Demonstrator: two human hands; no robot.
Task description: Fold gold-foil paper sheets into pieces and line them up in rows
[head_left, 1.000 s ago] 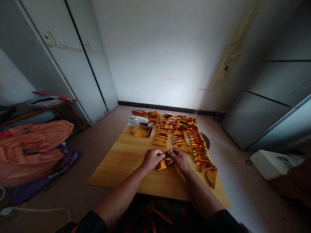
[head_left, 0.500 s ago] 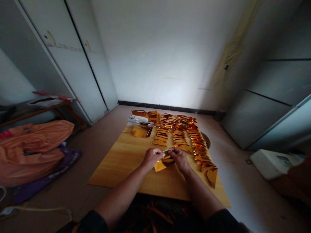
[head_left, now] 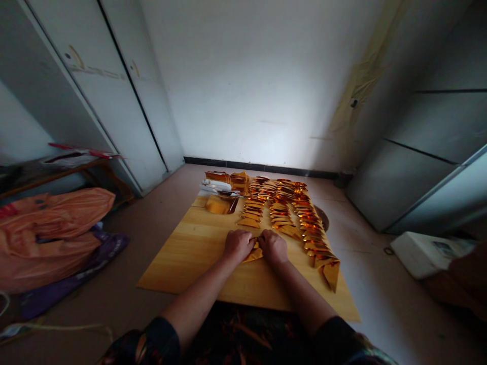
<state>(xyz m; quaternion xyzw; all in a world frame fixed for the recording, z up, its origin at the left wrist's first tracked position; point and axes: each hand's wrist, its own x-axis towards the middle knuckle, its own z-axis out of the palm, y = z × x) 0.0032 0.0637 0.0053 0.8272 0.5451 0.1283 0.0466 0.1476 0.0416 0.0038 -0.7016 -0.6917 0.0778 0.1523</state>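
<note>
Near the middle of the wooden board (head_left: 178, 258), my left hand (head_left: 239, 245) and my right hand (head_left: 274, 246) are close together, both with curled fingers. Between them is a sheet of gold foil paper (head_left: 254, 252), gripped along its far edge by both hands. Part of the sheet hangs toward me, and the fingers hide the rest. Just beyond my hands stand rows of folded gold foil pieces (head_left: 281, 220), overlapping one another. A further row (head_left: 310, 223) runs down the right side of the board.
A flat stack of gold foil sheets (head_left: 218, 205) lies at the board's far left, with white rolled packaging (head_left: 216, 186) behind it. An orange bag (head_left: 57, 233) is on the left beside the cabinet (head_left: 110, 91). A white box (head_left: 422, 255) sits on the floor to the right.
My fingers have curled over the foil sheet and the hands have come slightly closer together. Less of the sheet shows below them; the pale strip between the fingertips is no longer visible.
</note>
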